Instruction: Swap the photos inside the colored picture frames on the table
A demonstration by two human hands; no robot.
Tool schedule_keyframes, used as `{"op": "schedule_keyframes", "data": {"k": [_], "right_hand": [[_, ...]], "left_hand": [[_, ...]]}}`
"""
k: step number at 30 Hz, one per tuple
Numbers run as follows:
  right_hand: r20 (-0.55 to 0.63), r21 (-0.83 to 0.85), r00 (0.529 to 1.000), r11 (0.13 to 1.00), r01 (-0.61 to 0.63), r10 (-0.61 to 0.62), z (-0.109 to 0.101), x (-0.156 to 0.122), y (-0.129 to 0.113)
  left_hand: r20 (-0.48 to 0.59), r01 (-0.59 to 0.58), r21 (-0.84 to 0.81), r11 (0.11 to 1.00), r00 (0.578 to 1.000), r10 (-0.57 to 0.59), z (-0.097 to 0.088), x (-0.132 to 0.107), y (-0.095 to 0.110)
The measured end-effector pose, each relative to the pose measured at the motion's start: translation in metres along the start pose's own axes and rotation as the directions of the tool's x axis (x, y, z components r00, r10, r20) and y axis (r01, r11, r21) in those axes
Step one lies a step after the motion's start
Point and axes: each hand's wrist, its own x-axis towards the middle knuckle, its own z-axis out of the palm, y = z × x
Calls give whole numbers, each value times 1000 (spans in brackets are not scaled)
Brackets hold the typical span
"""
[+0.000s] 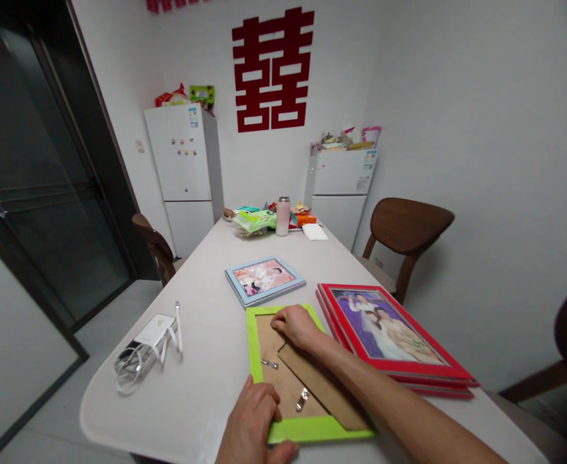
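A lime-green picture frame point(312, 428) lies face down on the table, its brown backing board point(290, 380) and a brown stand flap point(319, 386) showing. Small metal pieces, among them a clip point(302, 399), sit on the board. My left hand point(257, 419) grips the frame's near left corner, fingers on the left side and thumb at the near edge. Over the far part of the backing, my right hand point(297, 324) is closed with its fingertips down on the board. Whatever its fingers pinch is hidden. My right forearm covers part of the frame's right side.
Red picture frames point(399, 328) are stacked at the right. A light-blue frame point(264, 278) lies beyond the green one. At left are a white power bank point(155, 330) and cables point(136, 367). A pink bottle point(283, 216) and snack bags point(254, 222) stand at the far end.
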Motion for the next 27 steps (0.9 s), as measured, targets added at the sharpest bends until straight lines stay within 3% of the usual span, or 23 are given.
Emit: {"op": "schedule_keyframes", "data": {"k": [7,12,15,19,23,27], "right_hand": [[-49,-42,982,982,-184,182,2,17,3],[-62,-21,980,981,-192,190,0,17,-2],[-36,27,994,994,-106,107,-9,3,-4],[58,107,995,992,74,-80,-29,-41,-8],[148,162,930,936,311,-335,-40,-91,-14],[135,103,899,908,406,-417,-36,-116,-15]], "left_hand": [[-17,-13,10,1000,1000,13,2,-1,-2],[-55,-21,17,1000,998,22,1,-1,0],[-74,-22,2,1000,997,22,1,-2,0],[-66,-16,-28,999,998,14,2,-3,-1],[-53,-14,-56,998,999,11,1,-3,-1],[-49,-15,-57,998,999,12,-1,-2,1]]}}
